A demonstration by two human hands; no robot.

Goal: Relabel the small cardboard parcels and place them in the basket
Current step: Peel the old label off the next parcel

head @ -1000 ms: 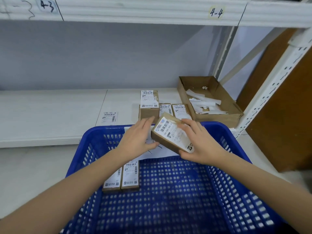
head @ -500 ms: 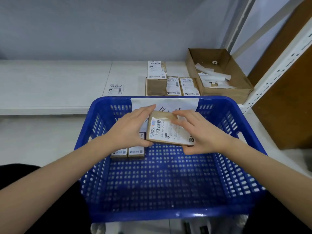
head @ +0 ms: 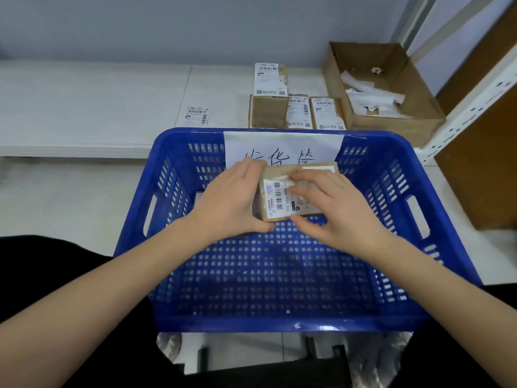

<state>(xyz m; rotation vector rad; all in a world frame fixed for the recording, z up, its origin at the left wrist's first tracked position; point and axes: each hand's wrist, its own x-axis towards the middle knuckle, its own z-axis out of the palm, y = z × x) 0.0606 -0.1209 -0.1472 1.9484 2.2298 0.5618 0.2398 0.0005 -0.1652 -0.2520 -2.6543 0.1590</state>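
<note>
A small cardboard parcel (head: 275,197) with a white barcode label is inside the blue basket (head: 279,323), near its far wall. My left hand (head: 235,200) grips the parcel's left end, thumb under its near edge. My right hand (head: 330,203) lies over the label with fingers spread and its thumb at the near edge. My left hand hides most of another parcel (head: 198,196) lying in the basket. On the shelf behind stand three more labelled parcels: a tall one (head: 268,107) and two lower ones (head: 298,112) (head: 327,113).
A loose label (head: 196,115) lies on the white shelf (head: 84,107). An open brown carton (head: 397,124) with paper scraps sits at the back right. A handwritten paper sign (head: 282,147) hangs on the basket's far wall. A perforated white rack post (head: 475,105) rises at right.
Both hands have lowered the parcel from above the far rim down into the basket and turned it flatter. The view has tilted downward.
</note>
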